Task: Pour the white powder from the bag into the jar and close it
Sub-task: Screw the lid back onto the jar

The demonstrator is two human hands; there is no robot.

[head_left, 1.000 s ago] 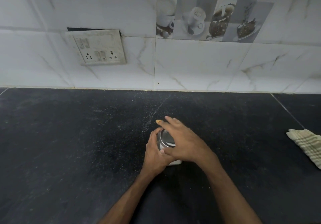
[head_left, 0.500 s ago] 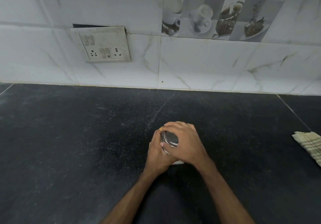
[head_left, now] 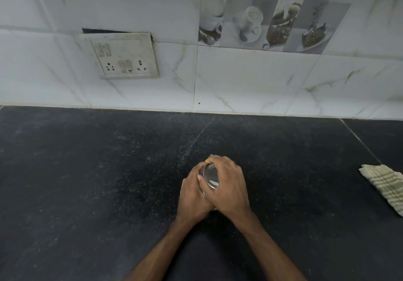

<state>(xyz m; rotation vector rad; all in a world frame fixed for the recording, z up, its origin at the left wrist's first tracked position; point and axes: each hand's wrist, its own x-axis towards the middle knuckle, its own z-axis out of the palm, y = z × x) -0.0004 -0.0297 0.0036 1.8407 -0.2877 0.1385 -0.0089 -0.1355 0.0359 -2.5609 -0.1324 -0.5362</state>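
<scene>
A small jar stands on the black countertop near its front middle, almost wholly hidden by my hands. Only its shiny metal lid [head_left: 211, 176] shows between them, with a streak of white powder on it. My left hand [head_left: 193, 195] wraps round the jar's left side. My right hand [head_left: 229, 185] lies over the top with its fingers curled round the lid. No bag is in view.
A folded checked cloth [head_left: 385, 185] lies at the right edge of the black countertop [head_left: 98, 182]. White powder specks dust the counter behind the jar. A tiled wall with a socket plate [head_left: 122, 56] rises at the back.
My right hand's fingers, spread over the lid a second ago, have curled down round it. The camera view has shifted slightly; the jar stays in place.
</scene>
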